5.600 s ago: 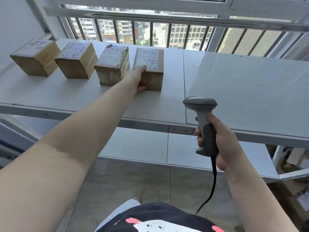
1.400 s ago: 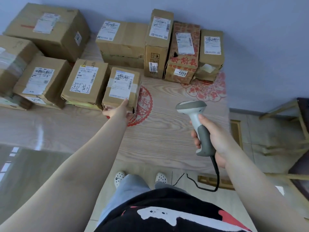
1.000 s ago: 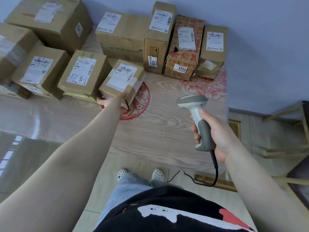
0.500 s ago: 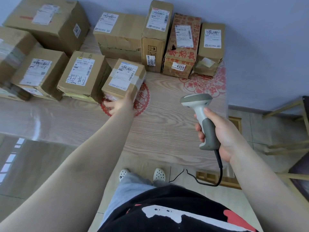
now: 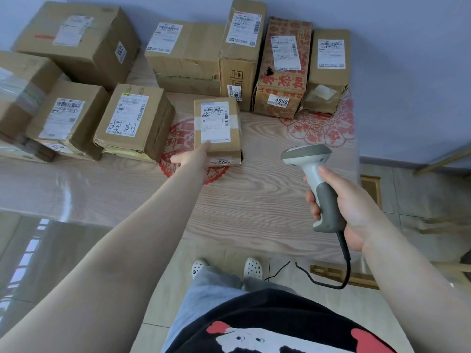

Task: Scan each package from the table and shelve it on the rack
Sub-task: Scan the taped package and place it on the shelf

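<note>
The left grip [image 5: 196, 157] clamps the near edge of a small labelled package [image 5: 217, 129] resting on the counter [image 5: 254, 200]; the right grip [image 5: 339, 200] is wrapped round the barcode scanner [image 5: 314, 179], right of the package. Scanning looks not yet done; at least 8 cartons wait beyond. The rack is out of view, and the left fingers are hidden.
</note>
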Action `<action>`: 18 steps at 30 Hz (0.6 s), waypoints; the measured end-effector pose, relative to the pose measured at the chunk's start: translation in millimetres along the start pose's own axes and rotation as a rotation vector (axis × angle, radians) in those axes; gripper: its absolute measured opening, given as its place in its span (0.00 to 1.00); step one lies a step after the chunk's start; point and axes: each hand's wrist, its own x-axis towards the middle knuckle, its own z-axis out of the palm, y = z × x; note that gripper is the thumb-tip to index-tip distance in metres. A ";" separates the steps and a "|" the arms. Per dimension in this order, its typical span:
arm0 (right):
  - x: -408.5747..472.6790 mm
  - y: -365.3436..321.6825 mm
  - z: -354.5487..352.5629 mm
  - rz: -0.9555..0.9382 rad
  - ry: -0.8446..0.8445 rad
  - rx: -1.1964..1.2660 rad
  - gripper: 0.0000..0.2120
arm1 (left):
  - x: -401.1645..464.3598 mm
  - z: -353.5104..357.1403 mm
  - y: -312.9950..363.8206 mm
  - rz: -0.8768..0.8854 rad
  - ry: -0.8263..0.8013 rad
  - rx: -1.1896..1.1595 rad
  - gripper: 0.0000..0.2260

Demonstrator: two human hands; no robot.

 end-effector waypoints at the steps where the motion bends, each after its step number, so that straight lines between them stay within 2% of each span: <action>1: 0.3 -1.2 0.1 0.000 -0.003 0.003 0.18 | 7.4 1.6 3.8 0.004 0.072 0.025 0.50; 3: 1.5 -3.2 -1.1 0.003 0.001 0.009 0.18 | 16.2 1.9 10.5 0.006 0.073 0.075 0.56; 4: 2.0 -3.3 -1.0 0.009 0.004 0.010 0.19 | 18.5 1.0 10.8 -0.009 0.013 0.086 0.57; 6: 2.9 -2.9 -1.2 0.009 -0.008 0.012 0.19 | 22.0 2.1 6.2 0.014 -0.094 0.115 0.53; 9: 3.2 -1.5 -4.2 0.001 -0.015 0.009 0.18 | 25.6 9.0 -0.4 0.094 -0.149 0.144 0.45; 14: 5.1 -0.7 -9.9 0.002 -0.006 0.012 0.20 | 8.9 17.2 -7.8 0.113 -0.234 0.273 0.52; 16: 5.3 0.4 -10.5 0.002 -0.017 0.020 0.21 | -2.7 22.3 -19.4 0.165 -0.231 0.282 0.48; 18: 6.1 0.9 -11.6 0.003 -0.022 0.024 0.20 | -13.0 29.0 -36.0 0.259 -0.252 0.314 0.40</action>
